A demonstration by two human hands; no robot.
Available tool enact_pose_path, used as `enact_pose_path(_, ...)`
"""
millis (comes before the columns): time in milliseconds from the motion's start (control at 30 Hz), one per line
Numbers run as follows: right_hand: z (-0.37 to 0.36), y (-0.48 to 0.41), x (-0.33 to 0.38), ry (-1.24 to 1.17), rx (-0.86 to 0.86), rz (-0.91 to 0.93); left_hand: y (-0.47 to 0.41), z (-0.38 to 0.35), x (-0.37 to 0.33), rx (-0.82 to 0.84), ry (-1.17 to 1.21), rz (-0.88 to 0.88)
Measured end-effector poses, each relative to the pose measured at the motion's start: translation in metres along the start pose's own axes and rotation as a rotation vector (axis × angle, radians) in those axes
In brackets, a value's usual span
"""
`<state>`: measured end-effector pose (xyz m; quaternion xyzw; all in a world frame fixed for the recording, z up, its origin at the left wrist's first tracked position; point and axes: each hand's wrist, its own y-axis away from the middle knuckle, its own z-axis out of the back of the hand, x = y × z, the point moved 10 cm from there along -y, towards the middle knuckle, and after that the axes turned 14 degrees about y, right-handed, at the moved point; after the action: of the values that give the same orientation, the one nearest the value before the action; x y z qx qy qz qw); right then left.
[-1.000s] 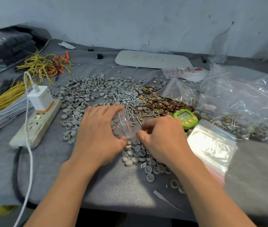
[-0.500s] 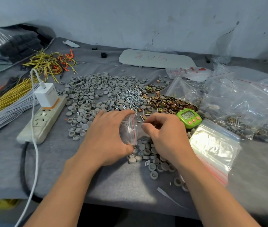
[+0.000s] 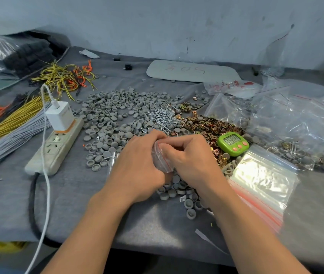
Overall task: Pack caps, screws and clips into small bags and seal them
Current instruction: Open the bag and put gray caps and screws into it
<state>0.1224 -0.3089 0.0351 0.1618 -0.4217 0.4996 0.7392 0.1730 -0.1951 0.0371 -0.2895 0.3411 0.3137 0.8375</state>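
A small clear zip bag (image 3: 160,158) with a red seal line stands between my hands at the table's middle. My left hand (image 3: 137,167) grips its left side, and my right hand (image 3: 192,159) has its fingers curled at the bag's mouth. What lies inside the bag is hidden. Grey round caps (image 3: 117,115) spread widely behind and below my hands. Silver screws (image 3: 163,117) lie heaped beyond them, with brass-coloured clips (image 3: 206,125) to their right.
A stack of unused zip bags (image 3: 262,178) lies at right beside a green timer (image 3: 233,143). Large clear bags (image 3: 299,127) of packed parts fill the far right. A power strip (image 3: 56,145) with a white charger and wire bundles (image 3: 8,123) occupy the left.
My hands have lifted the small bag upright and closed in on it. My right hand has moved from the caps to the bag's mouth.
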Motion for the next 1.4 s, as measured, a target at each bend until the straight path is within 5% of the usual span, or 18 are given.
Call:
enact_pose_path(167, 0.047, 0.001, -0.015, 0.026, -0.238, -0.079, 0.002, 0.017, 0.008, -0.075, 0.224, 0.042)
enact_pose_path(367, 0.018, 0.009, -0.019, 0.583, 0.123, -0.037, 0.002, 0.023, 0.006, -0.111, 0.320, 0.019)
enact_pose_path(500, 0.011, 0.011, -0.016, 0.692, 0.154, -0.005, 0.002, 0.021, 0.004, -0.118, 0.129, 0.024)
enact_pose_path(633, 0.017, 0.011, -0.018, 0.554, 0.079, -0.043, 0.001, 0.017, 0.006, -0.114, 0.005, 0.036)
enact_pose_path(833, 0.039, 0.009, 0.000, -0.020, -0.122, -0.008, 0.002, 0.011, 0.003, -0.077, -0.022, 0.018)
enact_pose_path(1000, 0.016, 0.010, 0.017, -0.067, 0.004, 0.104, 0.000, 0.007, -0.004, -0.057, 0.031, 0.001)
enact_pose_path(1167, 0.036, 0.005, 0.000, -0.225, -0.148, 0.010, 0.001, 0.016, 0.001, -0.098, 0.122, 0.014)
enact_pose_path(1233, 0.041, 0.004, -0.011, -0.061, -0.161, -0.060, 0.003, 0.022, 0.003, -0.120, 0.194, 0.017)
enact_pose_path(1400, 0.006, 0.012, -0.015, 0.493, 0.115, -0.057, 0.004, 0.031, 0.003, -0.159, 0.233, 0.012)
